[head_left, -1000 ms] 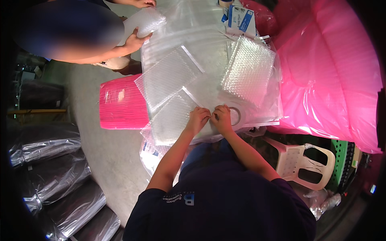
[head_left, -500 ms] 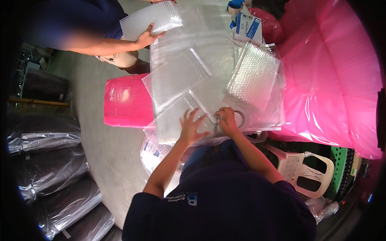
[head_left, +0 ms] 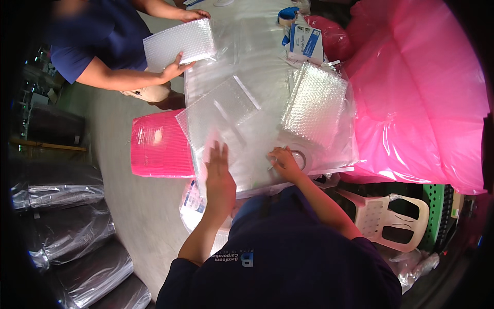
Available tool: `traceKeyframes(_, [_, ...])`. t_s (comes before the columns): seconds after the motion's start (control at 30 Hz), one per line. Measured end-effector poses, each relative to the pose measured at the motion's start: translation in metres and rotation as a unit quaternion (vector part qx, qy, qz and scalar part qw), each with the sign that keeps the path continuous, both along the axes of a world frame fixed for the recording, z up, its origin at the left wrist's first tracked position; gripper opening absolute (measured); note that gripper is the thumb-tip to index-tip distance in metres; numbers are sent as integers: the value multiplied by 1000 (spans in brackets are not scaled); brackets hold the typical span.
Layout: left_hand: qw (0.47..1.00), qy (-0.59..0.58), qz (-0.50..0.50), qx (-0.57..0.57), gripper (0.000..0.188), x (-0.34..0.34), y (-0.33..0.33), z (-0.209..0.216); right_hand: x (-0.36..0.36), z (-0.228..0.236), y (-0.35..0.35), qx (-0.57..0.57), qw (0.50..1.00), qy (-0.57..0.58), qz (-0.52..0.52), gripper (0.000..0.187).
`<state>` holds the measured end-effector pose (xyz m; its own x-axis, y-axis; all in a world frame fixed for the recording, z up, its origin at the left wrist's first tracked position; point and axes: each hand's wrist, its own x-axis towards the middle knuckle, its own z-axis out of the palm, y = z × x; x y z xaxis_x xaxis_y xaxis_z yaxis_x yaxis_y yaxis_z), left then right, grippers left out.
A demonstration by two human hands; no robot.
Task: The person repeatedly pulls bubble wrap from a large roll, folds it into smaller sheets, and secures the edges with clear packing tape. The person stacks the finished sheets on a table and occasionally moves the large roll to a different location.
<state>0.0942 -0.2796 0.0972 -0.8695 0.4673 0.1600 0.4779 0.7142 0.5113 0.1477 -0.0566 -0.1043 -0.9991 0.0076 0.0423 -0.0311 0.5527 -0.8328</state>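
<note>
My left hand [head_left: 220, 177] is over the table's near left part, its fingers stretched out and pointing away from me. Just beyond them is a blurred translucent sheet with a pale strip, partly over a clear bubble-wrap pouch [head_left: 198, 116]. My right hand [head_left: 286, 164] is closed near the table's front edge, fingers curled around something thin that I cannot make out. A ring-shaped roll of tape [head_left: 303, 159] lies beside that hand. Beyond it, to the right, lies a stack of shiny bubble-wrap pouches [head_left: 314, 100].
Across the table [head_left: 257, 51], a co-worker's hands [head_left: 172, 69] hold a bubble-wrap pouch [head_left: 180, 46]. A blue-and-white box [head_left: 306, 44] and a blue tape dispenser [head_left: 288, 16] stand at the back. Large pink wrapped bundles [head_left: 417, 103] border the right; a pink block [head_left: 162, 147] stands left; a plastic chair [head_left: 396, 221] is behind right.
The near bubble-wrap pouch has slid away from me towards the other one. My left hand has moved left, its fingers now straighter. The co-worker's pouch has shifted left and nearer.
</note>
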Motion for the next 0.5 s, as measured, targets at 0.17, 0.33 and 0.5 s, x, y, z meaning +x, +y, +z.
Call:
traceKeyframes(0.17, [988, 126, -19, -88, 63, -74, 45, -39, 3, 10, -1, 74, 997, 21, 30, 30])
traceKeyframes(0.33, [972, -35, -94, -212, 58, -156, 64, -161, 5, 14, -5, 126, 989, 63, 52, 34])
traceKeyframes(0.5, [997, 38, -64, -5, 64, -149, 129, -165, 18, 34, 12, 254, 962, 29, -92, 44])
